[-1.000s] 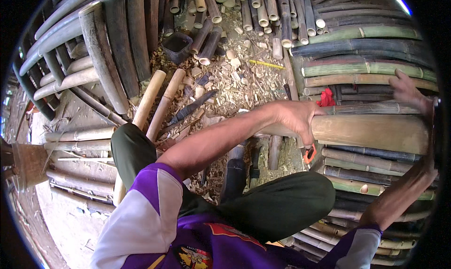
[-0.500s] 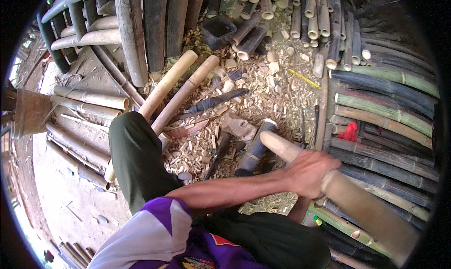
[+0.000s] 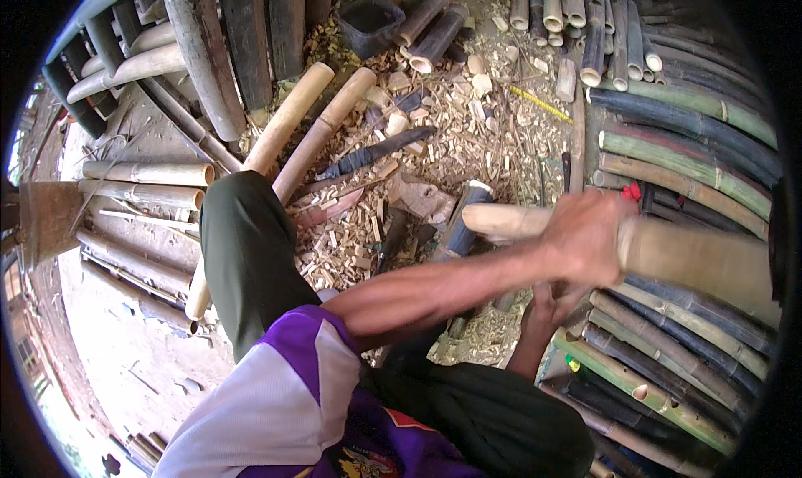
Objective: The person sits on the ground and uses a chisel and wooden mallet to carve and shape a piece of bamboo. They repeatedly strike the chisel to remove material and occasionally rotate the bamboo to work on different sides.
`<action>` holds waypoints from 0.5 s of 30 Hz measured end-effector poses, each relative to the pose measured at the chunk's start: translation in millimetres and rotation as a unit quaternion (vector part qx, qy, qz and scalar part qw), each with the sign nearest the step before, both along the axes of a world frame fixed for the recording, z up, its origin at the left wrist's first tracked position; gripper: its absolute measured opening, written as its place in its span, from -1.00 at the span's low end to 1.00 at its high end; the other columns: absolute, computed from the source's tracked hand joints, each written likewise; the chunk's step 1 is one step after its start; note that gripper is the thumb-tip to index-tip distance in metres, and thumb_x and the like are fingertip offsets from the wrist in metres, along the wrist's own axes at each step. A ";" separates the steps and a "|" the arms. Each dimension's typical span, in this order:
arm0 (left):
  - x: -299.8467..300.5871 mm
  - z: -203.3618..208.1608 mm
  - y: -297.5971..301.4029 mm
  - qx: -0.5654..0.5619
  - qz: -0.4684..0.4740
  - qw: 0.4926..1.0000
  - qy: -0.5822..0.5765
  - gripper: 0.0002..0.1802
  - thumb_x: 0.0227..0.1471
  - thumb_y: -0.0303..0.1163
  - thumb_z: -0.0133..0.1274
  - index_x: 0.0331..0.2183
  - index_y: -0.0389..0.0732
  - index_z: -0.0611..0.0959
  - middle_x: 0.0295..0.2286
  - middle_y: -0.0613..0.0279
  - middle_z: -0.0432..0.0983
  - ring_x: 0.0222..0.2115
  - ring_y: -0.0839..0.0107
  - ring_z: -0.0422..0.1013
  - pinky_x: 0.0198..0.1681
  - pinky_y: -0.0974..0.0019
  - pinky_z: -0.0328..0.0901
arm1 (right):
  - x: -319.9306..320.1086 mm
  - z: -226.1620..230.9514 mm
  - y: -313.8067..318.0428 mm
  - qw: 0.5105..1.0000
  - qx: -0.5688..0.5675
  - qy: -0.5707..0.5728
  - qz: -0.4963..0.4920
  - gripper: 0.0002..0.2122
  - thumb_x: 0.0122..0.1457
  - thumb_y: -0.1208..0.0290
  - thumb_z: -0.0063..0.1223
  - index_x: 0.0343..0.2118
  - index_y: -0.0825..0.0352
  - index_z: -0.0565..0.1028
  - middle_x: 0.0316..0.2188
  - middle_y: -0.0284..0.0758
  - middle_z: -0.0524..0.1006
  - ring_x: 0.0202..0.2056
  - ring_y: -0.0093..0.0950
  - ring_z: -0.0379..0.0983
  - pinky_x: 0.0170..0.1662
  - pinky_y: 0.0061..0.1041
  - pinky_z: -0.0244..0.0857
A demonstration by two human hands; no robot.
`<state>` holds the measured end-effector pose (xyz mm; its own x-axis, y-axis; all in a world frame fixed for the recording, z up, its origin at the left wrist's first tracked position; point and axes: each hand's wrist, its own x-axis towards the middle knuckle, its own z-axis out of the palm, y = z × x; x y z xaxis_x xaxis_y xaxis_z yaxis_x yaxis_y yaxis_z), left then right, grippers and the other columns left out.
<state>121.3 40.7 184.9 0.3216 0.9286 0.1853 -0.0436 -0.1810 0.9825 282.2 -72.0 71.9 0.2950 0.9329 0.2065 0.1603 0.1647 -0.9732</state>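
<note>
My left hand (image 3: 589, 236) is closed round a club-shaped wooden mallet (image 3: 697, 265), where its narrow handle meets the thick body. The handle's rounded end points left; the thick body reaches toward the right rim, blurred by motion. Below it, my right hand (image 3: 547, 307) shows only in part, its fingers curled; whatever they hold is hidden. A short dark bamboo piece (image 3: 469, 219) with a pale cut end lies just left of the handle. Beside that piece is a dark-handled tool (image 3: 393, 240), partly among the shavings, its kind unclear.
Wood chips (image 3: 468, 136) cover the ground ahead. Two peeled poles (image 3: 324, 131) lean by my left knee (image 3: 242, 219). A dark sheathed blade-like thing (image 3: 380, 151) lies beyond. Bamboo poles (image 3: 685, 165) are stacked at right; a black bucket (image 3: 368, 25) stands at the back.
My left hand has moved up and right, and the mallet's thick end has swung up from the lower right to nearly level. More of my right hand shows. The view has shifted slightly.
</note>
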 end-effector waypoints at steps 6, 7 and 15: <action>58.5 31.4 -67.3 0.131 -0.022 0.989 -0.063 -0.59 -0.42 -0.49 0.33 -0.37 -0.34 0.59 -0.42 -0.05 0.60 -0.27 -0.10 0.56 -0.13 -0.07 0.45 | 39.9 15.3 -7.3 0.991 0.053 -0.036 -0.114 -0.10 -0.14 0.46 0.48 0.30 0.38 0.19 0.12 -0.23 0.37 0.16 -0.37 0.28 0.28 -0.35 0.10; 62.8 45.3 -60.5 0.058 -0.076 0.993 -0.073 -0.51 -0.41 -0.46 0.35 -0.30 -0.35 0.58 -0.34 -0.09 0.58 -0.20 -0.11 0.53 -0.06 -0.06 0.42 | 48.2 16.0 -10.8 0.989 0.056 -0.045 -0.131 -0.11 -0.15 0.47 0.48 0.29 0.39 0.20 0.12 -0.23 0.37 0.15 -0.37 0.28 0.28 -0.36 0.10; 70.4 -54.6 -45.3 -0.151 -0.047 0.984 0.087 0.07 -0.23 -0.09 0.43 0.23 -0.26 0.28 0.11 -0.24 0.25 0.20 -0.13 0.14 0.31 -0.03 0.11 | 130.0 -2.4 -46.7 0.950 -0.080 -0.231 -0.195 -0.36 -0.17 0.58 0.39 0.08 0.41 0.41 -0.06 -0.25 0.49 -0.04 -0.42 0.40 0.12 -0.40 0.26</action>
<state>191.7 -4.6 130.2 0.4112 0.8974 -0.1599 0.1277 0.1170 0.9849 412.3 -118.7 69.5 0.5372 0.8013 0.2634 0.5950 -0.1386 -0.7917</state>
